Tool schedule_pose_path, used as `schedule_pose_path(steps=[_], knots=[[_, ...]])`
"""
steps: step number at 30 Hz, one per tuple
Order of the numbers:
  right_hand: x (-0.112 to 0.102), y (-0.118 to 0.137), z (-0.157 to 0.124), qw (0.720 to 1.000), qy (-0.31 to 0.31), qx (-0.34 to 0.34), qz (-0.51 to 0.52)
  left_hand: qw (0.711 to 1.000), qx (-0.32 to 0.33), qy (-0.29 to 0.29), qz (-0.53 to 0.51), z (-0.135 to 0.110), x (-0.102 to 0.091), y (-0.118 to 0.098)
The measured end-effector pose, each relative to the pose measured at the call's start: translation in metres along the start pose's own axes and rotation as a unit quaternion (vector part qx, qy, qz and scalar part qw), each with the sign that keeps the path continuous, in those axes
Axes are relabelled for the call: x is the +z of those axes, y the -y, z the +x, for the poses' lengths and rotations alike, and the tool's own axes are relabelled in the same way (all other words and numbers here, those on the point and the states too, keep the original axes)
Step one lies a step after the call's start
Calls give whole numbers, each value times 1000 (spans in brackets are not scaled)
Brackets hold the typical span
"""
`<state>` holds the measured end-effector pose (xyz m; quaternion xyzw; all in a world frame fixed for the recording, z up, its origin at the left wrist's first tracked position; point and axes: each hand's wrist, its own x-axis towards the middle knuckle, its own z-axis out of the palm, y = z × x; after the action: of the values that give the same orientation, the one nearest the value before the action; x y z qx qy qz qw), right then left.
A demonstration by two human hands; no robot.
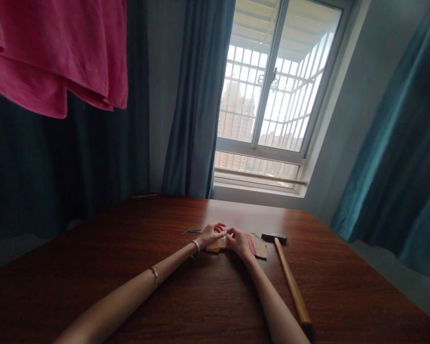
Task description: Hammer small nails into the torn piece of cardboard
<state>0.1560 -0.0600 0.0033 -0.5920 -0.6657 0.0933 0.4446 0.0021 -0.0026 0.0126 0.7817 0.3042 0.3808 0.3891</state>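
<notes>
My left hand and my right hand meet near the middle of the table, fingertips almost touching. Both are pinched closed around something small and pale that is too small to name. Beneath them lies a flat tan piece with pink and yellow-orange patterning and a row of thin dark marks along its far right edge. My hands cover its middle. Several thin metal pieces that look like nails lie just left of my left hand. To the right rests a hammer with a dark head and a long wooden handle.
The glossy brown wooden table reaches back toward a barred window. Blue curtains hang beside the window and along the sides. A pink cloth hangs at the upper left.
</notes>
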Motion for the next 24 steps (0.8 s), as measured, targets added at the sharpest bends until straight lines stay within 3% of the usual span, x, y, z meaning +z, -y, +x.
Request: schedule_pose_path(steps=[13, 24], knots=[[3, -7, -3, 1000, 7, -11, -24, 997, 7, 68, 23, 9, 3, 6], [6, -15, -2, 998, 42, -18, -37, 999, -16, -2, 40, 9, 11, 7]])
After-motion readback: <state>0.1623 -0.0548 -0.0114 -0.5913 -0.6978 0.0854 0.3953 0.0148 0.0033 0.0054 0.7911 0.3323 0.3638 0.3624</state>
